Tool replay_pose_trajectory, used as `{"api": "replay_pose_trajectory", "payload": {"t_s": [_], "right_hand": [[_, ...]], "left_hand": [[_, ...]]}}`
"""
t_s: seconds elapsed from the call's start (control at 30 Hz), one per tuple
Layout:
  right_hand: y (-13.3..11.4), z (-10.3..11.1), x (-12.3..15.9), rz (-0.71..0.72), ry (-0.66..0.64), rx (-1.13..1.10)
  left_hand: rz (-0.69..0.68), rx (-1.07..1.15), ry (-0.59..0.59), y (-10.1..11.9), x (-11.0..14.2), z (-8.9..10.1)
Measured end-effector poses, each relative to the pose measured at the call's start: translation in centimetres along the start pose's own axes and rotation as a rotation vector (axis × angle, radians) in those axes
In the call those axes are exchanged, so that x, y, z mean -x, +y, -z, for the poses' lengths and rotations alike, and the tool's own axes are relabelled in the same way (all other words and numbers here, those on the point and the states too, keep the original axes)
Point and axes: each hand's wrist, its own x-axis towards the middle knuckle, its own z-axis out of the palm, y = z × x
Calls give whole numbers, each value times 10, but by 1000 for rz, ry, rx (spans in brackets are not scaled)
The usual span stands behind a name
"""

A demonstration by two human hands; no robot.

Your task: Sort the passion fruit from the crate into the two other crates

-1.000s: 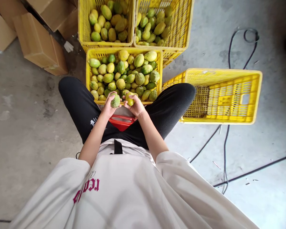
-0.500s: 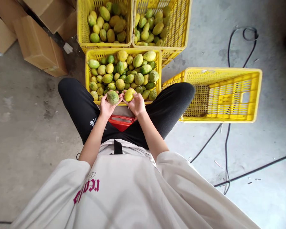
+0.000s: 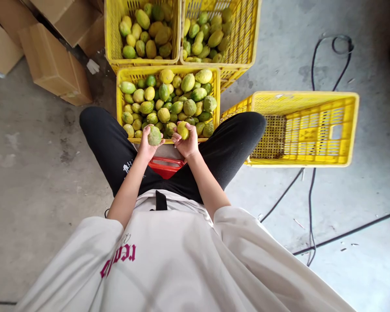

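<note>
My left hand is closed around a rough green lemon, with its top side showing. In my right hand I grip a smoother yellow lemon, thumb and fingers around it. Both hands are over the near rim of a yellow plastic crate, a short gap between them. Heaped inside that crate are green and yellow lemons of mixed size, some with blotchy skin. My hands hide part of the crate's near edge.
Two more yellow crates with lemons stand beyond. Right of my knee a yellow crate lies tilted, its inside showing. Cardboard boxes are at upper left. Black cables cross the floor at right. A red plastic object is between my legs.
My hands have moved apart a little. My right hand has shifted right and turned its yellow lemon, fingers closing more around it. The left hand's green lemon has turned slightly.
</note>
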Motion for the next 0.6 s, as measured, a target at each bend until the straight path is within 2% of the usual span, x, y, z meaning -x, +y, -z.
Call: {"api": "replay_pose_trajectory", "payload": {"t_s": [0.13, 0.33, 0.6], "right_hand": [[0, 0, 2, 40, -7, 8], [-6, -7, 9, 62, 51, 32], [-1, -5, 4, -58, -13, 52]], "left_hand": [[3, 11, 29, -1, -6, 4], [-41, 49, -27, 1, -4, 6], [-104, 60, 10, -1, -1, 1]]}}
